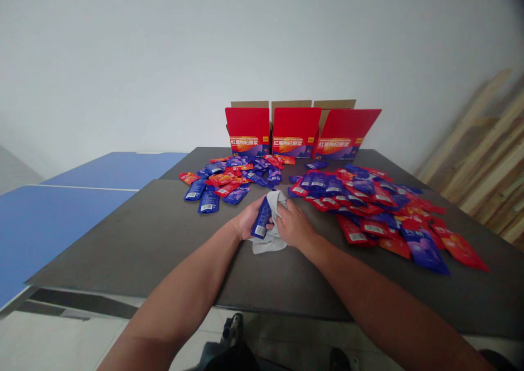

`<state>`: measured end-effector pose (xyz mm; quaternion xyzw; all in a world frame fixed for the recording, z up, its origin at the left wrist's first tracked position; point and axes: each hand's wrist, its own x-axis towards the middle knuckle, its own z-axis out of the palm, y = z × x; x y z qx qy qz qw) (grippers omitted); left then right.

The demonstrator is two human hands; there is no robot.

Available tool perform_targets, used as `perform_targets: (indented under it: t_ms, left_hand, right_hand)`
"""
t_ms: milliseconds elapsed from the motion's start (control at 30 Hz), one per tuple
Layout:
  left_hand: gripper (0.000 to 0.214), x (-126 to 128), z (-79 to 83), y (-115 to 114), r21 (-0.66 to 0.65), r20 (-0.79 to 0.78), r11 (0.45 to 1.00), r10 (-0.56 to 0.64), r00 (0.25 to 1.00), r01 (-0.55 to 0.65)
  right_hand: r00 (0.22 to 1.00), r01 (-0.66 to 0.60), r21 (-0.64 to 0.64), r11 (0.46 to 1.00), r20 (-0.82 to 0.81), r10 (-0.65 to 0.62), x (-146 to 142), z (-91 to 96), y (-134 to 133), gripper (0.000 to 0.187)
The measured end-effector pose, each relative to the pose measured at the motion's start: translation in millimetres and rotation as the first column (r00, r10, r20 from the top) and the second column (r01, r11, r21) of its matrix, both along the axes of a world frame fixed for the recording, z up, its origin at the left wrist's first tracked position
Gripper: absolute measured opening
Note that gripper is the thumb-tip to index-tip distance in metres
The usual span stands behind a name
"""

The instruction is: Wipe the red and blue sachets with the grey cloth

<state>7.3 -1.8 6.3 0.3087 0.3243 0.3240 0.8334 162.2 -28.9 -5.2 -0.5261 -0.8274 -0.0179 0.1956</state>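
My left hand [248,218] is closed around a blue sachet [262,218], held upright just above the dark table [164,240]. My right hand [292,225] grips a grey-white cloth [272,239] and presses it against the sachet's right side. The cloth's lower end rests on the tabletop. Both hands meet at the table's middle, between two heaps of sachets.
A heap of red and blue sachets [229,180] lies to the left, a larger heap [376,213] to the right. Three open red cartons [297,132] stand at the table's far edge. A blue table [61,207] adjoins on the left. Wooden planks [487,153] lean at right.
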Motion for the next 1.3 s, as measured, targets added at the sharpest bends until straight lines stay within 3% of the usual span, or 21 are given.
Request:
perform_targets:
  t_ms: [200,433,567,700,800,967,1300]
  left_hand:
    - [0.042,-1.5,-1.7,2.0,0.032,-0.01,0.998,-0.048,0.999,0.048]
    - [0.032,-7.4,-4.5,7.0,-0.026,0.205,0.996,-0.074,0.976,0.081]
    - [0.033,-10.7,-0.9,8.0,-0.088,0.359,0.996,0.011,0.933,0.023]
    - [0.037,-15.1,-0.8,15.0,-0.171,0.4,0.974,0.209,0.892,-0.152]
    - [0.038,-14.8,-4.0,19.2,-0.15,0.294,0.956,0.288,0.912,-0.253]
    - [0.036,-6.1,-7.8,17.5,-0.074,0.062,0.965,0.256,0.965,-0.251]
    - [0.037,4.0,-4.4,8.3,0.031,-0.103,0.991,0.134,0.986,-0.131]
  right_hand:
    - [0.992,0.089,-0.036,0.995,-0.09,-0.092,1.1,-2.5,4.2,0.047]
    - [0.969,0.126,-0.106,0.986,-0.198,-0.145,3.3,-10.1,12.1,0.044]
    - [0.956,0.122,-0.082,0.989,-0.257,-0.139,6.8,-14.4,17.0,0.048]
    - [0.96,-0.03,0.05,0.998,-0.278,0.043,8.3,-14.4,14.9,0.051]
    - [0.965,-0.208,0.079,0.975,-0.147,0.217,6.4,-11.5,8.2,0.046]
    - [0.927,-0.369,0.032,0.929,0.078,0.366,1.1,-4.7,-1.3,0.033]
    - [0.987,-0.16,0.031,0.987,0.008,0.16,-1.2,-4.0,-1.9,0.045]
